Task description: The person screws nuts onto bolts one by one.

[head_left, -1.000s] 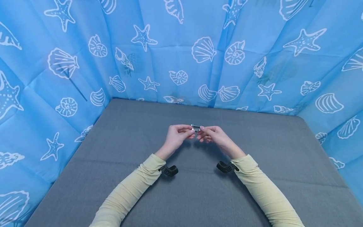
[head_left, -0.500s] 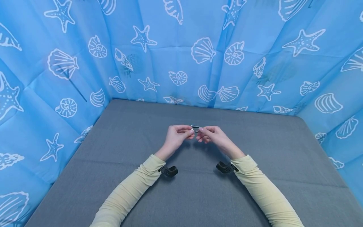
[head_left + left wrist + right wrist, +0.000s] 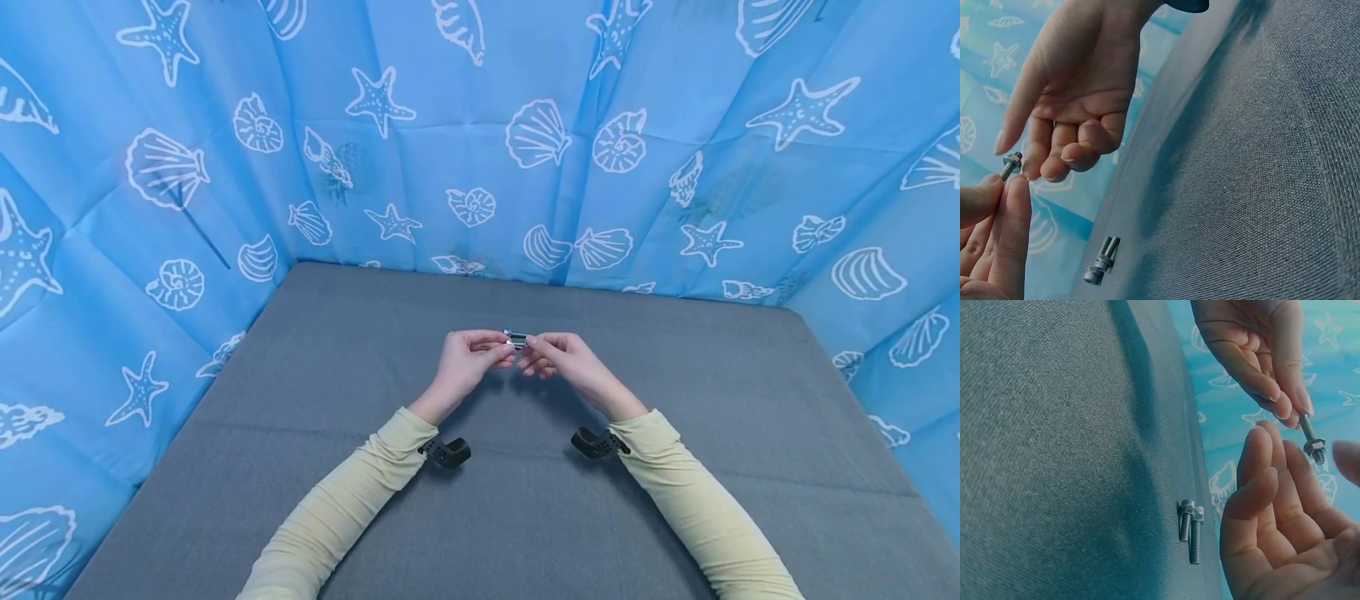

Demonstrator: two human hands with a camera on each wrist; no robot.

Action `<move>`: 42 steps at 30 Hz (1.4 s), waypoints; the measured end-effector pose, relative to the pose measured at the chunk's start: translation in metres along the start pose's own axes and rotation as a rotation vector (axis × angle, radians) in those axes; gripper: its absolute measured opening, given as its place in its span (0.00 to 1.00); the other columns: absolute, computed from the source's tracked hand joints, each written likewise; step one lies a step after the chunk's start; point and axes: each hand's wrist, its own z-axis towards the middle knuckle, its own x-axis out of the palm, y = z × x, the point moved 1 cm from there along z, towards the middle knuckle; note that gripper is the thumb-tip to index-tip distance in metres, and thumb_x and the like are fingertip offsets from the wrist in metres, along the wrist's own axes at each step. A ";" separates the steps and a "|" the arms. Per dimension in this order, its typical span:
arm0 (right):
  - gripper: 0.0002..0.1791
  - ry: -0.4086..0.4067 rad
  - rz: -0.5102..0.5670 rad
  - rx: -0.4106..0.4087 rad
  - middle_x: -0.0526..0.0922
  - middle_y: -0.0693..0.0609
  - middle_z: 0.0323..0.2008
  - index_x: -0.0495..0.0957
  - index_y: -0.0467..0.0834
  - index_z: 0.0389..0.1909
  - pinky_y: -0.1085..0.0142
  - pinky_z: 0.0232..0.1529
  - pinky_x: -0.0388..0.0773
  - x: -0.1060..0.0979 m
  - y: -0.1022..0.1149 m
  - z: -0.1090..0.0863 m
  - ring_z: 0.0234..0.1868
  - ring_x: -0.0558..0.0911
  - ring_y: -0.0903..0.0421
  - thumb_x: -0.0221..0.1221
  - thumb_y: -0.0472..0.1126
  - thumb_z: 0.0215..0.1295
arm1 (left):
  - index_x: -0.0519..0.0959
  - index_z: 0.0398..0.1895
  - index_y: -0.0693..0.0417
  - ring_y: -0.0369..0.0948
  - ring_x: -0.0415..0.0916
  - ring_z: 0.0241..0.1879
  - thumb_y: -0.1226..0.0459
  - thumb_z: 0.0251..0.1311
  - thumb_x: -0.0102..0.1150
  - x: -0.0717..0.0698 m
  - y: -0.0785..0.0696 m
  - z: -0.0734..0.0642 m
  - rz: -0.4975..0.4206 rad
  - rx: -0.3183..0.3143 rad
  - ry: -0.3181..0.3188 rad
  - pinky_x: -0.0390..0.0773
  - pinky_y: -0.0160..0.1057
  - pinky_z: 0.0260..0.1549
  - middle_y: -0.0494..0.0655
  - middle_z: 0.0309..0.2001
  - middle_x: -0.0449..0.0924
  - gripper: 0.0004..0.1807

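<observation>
My left hand pinches a silvery bolt between thumb and fingers, holding it up above the table. A flanged nut or nut with washer sits on the bolt near its free end, and a short bit of thread shows past it. My right hand is close by at that end. In the right wrist view, its thumb and fingers stand on either side of the nut with a gap showing, the fingers loosely bent. Two more bolts lie side by side on the grey table just beyond the hands.
The grey cloth-covered table stretches out around the hands. Blue curtains with white shells and starfish hang along its back and sides. A black wrist strap mount juts out under the left sleeve, and a matching mount under the right.
My right thumb and fingertips have shifted slightly left along the bolt. The left hand keeps its pinch and its place; the bolts on the table have not moved.
</observation>
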 end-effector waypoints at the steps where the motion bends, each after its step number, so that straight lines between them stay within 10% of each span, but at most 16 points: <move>1: 0.23 -0.001 0.006 -0.001 0.83 0.39 0.37 0.73 0.28 0.49 0.60 0.35 0.81 0.000 0.000 0.000 0.34 0.83 0.55 0.53 0.47 0.72 | 0.78 0.44 0.77 0.61 0.80 0.41 0.76 0.60 0.60 0.000 0.000 0.000 0.001 -0.001 0.000 0.83 0.45 0.41 0.73 0.40 0.79 0.11; 42: 0.21 -0.044 0.011 -0.009 0.80 0.32 0.37 0.73 0.26 0.47 0.61 0.33 0.79 0.000 -0.001 -0.001 0.30 0.80 0.57 0.55 0.44 0.71 | 0.78 0.44 0.75 0.52 0.83 0.37 0.75 0.59 0.61 0.001 0.002 0.000 -0.025 -0.032 -0.017 0.80 0.53 0.44 0.71 0.39 0.80 0.11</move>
